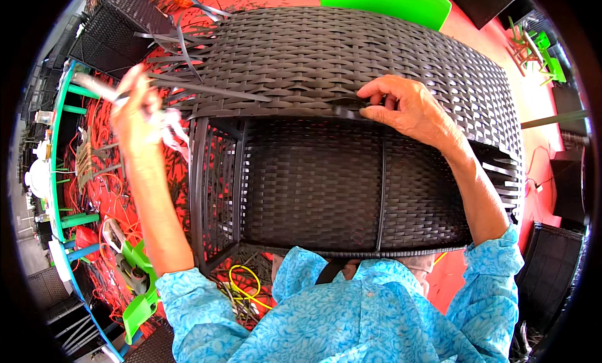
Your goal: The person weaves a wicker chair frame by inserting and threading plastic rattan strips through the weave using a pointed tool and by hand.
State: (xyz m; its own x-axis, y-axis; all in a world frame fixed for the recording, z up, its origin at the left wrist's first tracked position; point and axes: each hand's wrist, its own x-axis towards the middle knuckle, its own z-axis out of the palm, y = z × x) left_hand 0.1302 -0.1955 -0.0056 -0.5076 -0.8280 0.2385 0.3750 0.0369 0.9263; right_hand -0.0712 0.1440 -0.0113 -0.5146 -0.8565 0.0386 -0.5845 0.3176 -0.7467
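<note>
In front of me is a dark brown woven wicker furniture piece (276,55), its frame exposed below the woven panel. My right hand (404,109) is closed in a pinch at the panel's near edge, on a dark flat weaving strip (348,106). My left hand (135,115) is raised beyond the panel's left end and smeared by motion. A pale, long tool (94,87) sticks out of its closed fingers; its exact kind is too blurred to tell. One loose strip (213,90) lies across the panel's left part, with more loose strip ends (182,55) fanning out there.
A green table frame (59,149) stands at far left. Strip scraps and red cords litter the red floor (113,187). A bright green chair part (141,306) lies lower left, a green panel (389,2) behind the wicker. Other dark woven pieces (119,37) stand around.
</note>
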